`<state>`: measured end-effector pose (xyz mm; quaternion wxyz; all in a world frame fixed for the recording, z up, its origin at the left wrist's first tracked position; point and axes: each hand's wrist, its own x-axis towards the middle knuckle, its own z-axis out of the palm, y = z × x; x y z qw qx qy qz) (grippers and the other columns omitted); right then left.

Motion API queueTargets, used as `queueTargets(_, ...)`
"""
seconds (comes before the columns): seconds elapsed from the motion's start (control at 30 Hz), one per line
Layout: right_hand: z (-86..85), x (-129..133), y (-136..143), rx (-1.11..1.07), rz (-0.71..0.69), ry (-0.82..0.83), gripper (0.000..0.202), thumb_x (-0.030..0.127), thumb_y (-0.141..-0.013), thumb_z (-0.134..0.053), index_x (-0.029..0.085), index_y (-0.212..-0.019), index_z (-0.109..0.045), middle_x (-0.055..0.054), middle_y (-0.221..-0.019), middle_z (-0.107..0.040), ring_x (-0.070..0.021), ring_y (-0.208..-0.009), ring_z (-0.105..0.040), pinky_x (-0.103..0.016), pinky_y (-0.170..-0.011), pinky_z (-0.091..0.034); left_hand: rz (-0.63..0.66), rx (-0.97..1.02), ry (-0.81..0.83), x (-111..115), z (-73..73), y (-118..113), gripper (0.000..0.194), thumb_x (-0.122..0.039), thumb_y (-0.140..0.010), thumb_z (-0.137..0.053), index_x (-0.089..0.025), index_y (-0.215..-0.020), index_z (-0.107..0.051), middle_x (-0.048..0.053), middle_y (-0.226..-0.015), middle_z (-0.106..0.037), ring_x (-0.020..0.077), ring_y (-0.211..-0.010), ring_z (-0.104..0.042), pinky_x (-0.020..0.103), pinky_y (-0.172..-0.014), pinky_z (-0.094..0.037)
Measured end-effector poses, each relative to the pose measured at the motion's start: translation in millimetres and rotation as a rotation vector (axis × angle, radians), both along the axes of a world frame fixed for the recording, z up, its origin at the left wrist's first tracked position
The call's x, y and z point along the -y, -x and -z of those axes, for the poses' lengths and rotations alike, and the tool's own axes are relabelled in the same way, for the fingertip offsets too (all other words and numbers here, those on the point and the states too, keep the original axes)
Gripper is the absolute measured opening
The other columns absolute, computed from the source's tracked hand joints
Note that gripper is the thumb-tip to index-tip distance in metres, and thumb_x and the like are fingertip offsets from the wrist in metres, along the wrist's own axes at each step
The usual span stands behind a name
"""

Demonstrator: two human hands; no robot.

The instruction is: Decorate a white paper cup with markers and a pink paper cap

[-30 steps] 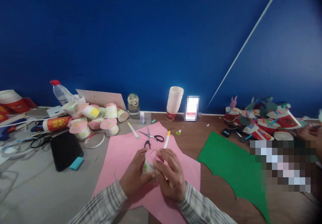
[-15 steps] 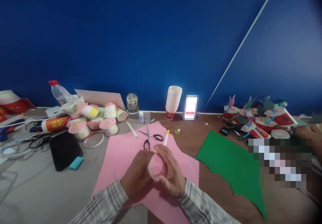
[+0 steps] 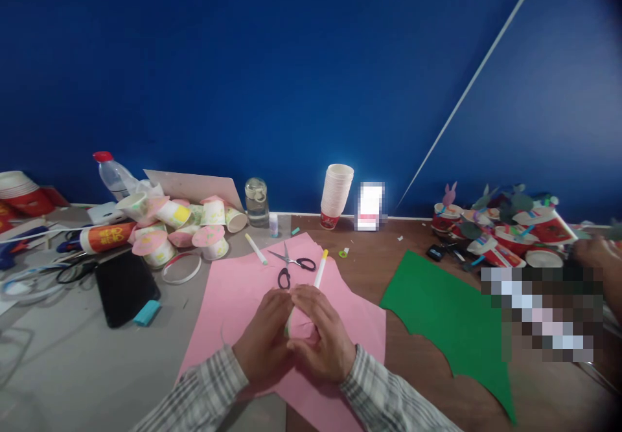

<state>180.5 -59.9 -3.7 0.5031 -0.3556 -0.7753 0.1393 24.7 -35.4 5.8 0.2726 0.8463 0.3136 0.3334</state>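
Both of my hands close round a small cup with a pink paper top (image 3: 302, 326), low at the centre of the head view. My left hand (image 3: 266, 335) wraps its left side. Over its top and right side curve the fingers of my right hand (image 3: 326, 336). Beneath them lies a large pink sheet (image 3: 230, 293). Scissors (image 3: 290, 261) rest on it with blades spread, just beyond my fingers, beside a yellow-capped marker (image 3: 321, 269). Another marker (image 3: 256, 249) lies at the sheet's upper left edge.
Decorated cups (image 3: 170, 225), a black tablet (image 3: 126, 289) and a glass bottle (image 3: 256, 202) stand or lie left. Behind is a cup stack (image 3: 336, 195). Green paper (image 3: 449, 322) and red cups (image 3: 515, 234) lie right, near another person's hand (image 3: 595, 254).
My right hand has moved left over the cup's pink top and covers more of it. My left hand stays against the cup's side.
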Motion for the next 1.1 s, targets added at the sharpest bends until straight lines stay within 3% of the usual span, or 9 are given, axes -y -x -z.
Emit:
queueTargets(0.3, -0.5, 2, -1, 0.011, 0.007, 0.007, 0.058, 0.036, -0.077, -0.060, 0.025, -0.130, -0.039, -0.010, -0.124, -0.056, -0.0329, -0.115, -0.050, -0.052, -0.100, -0.038, -0.020, 0.079, 0.093, 1, -0.3, -2, 0.047, -0.039, -0.072, -0.059, -0.029, -0.116, -0.045, 0.004, -0.112, -0.054, 0.0284, -0.105, -0.045, 0.043, -0.096, -0.034)
queueTargets(0.43, -5.9, 5, -10, -0.125, 0.071, 0.145, 0.059, 0.045, -0.080, -0.048, 0.023, -0.133, -0.034, -0.011, -0.131, -0.048, -0.0336, -0.121, -0.043, -0.050, -0.100, -0.038, -0.135, 0.259, 0.361, -3, 11.6, 5, 0.058, -0.040, -0.061, -0.072, -0.026, -0.112, -0.048, 0.004, -0.110, -0.055, 0.0288, -0.101, -0.049, 0.040, -0.087, -0.043)
queueTargets(0.53, -4.4, 1, -15, -0.282, 0.172, 0.228, 0.051, 0.045, -0.082, -0.045, 0.023, -0.127, -0.041, -0.010, -0.126, -0.051, -0.0320, -0.117, -0.047, -0.045, -0.096, -0.042, -0.165, 0.445, 0.581, -12, 22.2, 13, 0.061, -0.043, -0.054, -0.077, -0.024, -0.106, -0.052, 0.004, -0.099, -0.062, 0.0303, -0.093, -0.054, 0.042, -0.081, -0.046)
queueTargets(0.67, 4.5, -9, -14, -0.367, 0.244, 0.239, 0.038, 0.041, -0.083, -0.044, 0.023, -0.115, -0.051, -0.007, -0.112, -0.058, -0.0295, -0.108, -0.053, -0.044, -0.093, -0.043, -0.098, 0.656, 0.751, -22, 29.1, 18, 0.061, -0.040, -0.049, -0.082, -0.022, -0.101, -0.056, 0.006, -0.097, -0.064, 0.0324, -0.093, -0.054, 0.042, -0.079, -0.046)
queueTargets(0.83, 13.4, -16, -11, -0.373, 0.314, 0.256, 0.027, 0.032, -0.084, -0.043, 0.025, -0.107, -0.055, -0.005, -0.102, -0.061, -0.0263, -0.099, -0.056, -0.039, -0.086, -0.046, -0.023, 0.773, 0.815, -25, 33.0, 19, 0.072, -0.033, -0.049, -0.084, -0.024, -0.112, -0.050, 0.006, -0.106, -0.061, 0.0324, -0.102, -0.050, 0.040, -0.083, -0.045)
queueTargets(1.0, 18.0, -21, -12, -0.349, 0.358, 0.278, 0.020, 0.028, -0.080, -0.046, 0.026, -0.095, -0.060, -0.003, -0.090, -0.064, -0.0249, -0.086, -0.060, -0.033, -0.073, -0.049, 0.092, 0.955, 1.034, -27, 33.3, 22, 0.066, -0.035, -0.060, -0.077, -0.023, -0.116, -0.045, 0.006, -0.093, -0.065, 0.0259, -0.083, -0.061, 0.032, -0.068, -0.050)
queueTargets(1.1, 21.9, -25, -12, -0.346, 0.386, 0.262, 0.018, 0.024, -0.078, -0.048, 0.026, -0.090, -0.061, -0.002, -0.085, -0.064, -0.0245, -0.082, -0.060, -0.033, -0.072, -0.049, 0.172, 1.082, 1.112, -26, 29.3, 23, 0.061, -0.034, -0.065, -0.073, -0.024, -0.118, -0.043, 0.005, -0.099, -0.064, 0.0254, -0.089, -0.060, 0.034, -0.077, -0.049)
